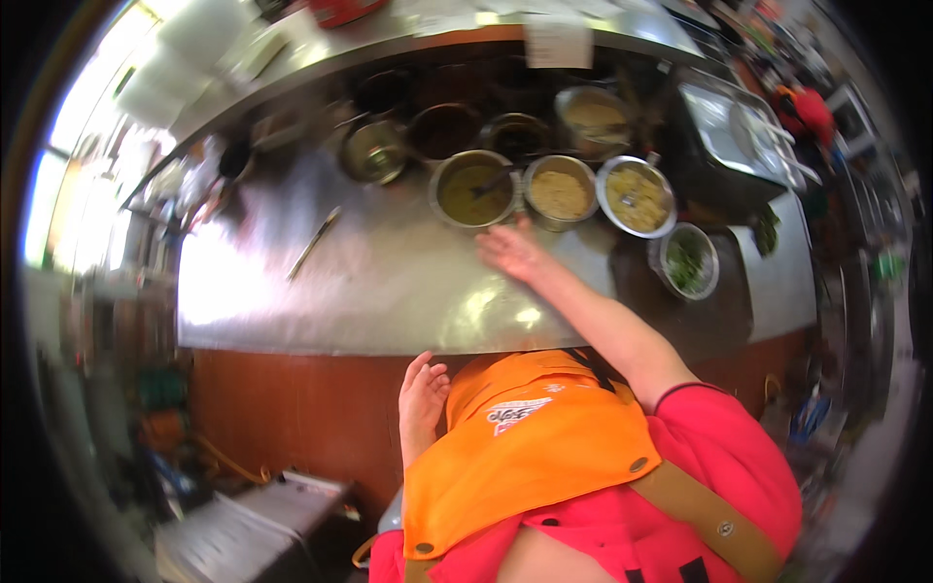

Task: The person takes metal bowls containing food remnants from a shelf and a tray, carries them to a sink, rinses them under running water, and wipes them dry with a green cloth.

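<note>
My right hand is over the steel counter, fingers apart and holding nothing, just in front of a metal pot of greenish-yellow liquid. A dark-handled utensil rests in that pot. To its right stand a metal container of pale shredded food and a metal bowl of yellow chunks. Farther right is a bowl of green leaves. My left hand hangs by the counter's front edge beside the orange apron, empty, its fingers loosely curled and apart.
A slim metal utensil lies on the left of the counter. Behind the front row stand several more pots, one with a shiny lid or inside. A metal tray is at the back right. A shelf spans the back. A person in red is far right.
</note>
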The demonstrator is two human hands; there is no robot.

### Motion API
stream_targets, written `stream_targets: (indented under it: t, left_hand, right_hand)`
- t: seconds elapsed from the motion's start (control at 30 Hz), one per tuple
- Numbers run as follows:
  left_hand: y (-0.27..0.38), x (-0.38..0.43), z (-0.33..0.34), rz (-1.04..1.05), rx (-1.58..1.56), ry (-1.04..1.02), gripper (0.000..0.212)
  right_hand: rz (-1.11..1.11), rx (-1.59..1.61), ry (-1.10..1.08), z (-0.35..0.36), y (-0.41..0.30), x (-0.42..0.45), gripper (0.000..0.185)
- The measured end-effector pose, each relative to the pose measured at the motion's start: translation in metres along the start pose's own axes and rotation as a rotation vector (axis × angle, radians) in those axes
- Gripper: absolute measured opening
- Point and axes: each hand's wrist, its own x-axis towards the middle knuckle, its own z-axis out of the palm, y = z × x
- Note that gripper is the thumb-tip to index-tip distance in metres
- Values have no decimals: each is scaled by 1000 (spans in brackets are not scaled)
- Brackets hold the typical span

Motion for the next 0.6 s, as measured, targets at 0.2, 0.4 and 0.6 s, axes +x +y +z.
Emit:
stream_targets:
  t: [0.2,0.4,0.6]
  left_hand:
    - [-3,21,33,-35,131,-122,30]
    - [-25,36,78,-158,386,-217,28]
    - [-56,51,143,-274,584,-413,28]
  right_hand:
    - [287,-282,-254,-76,10,-93,41]
    - [-75,-278,177,-185,-51,-223,24]
    - [-450,-328,602,-265,-129,-254,33]
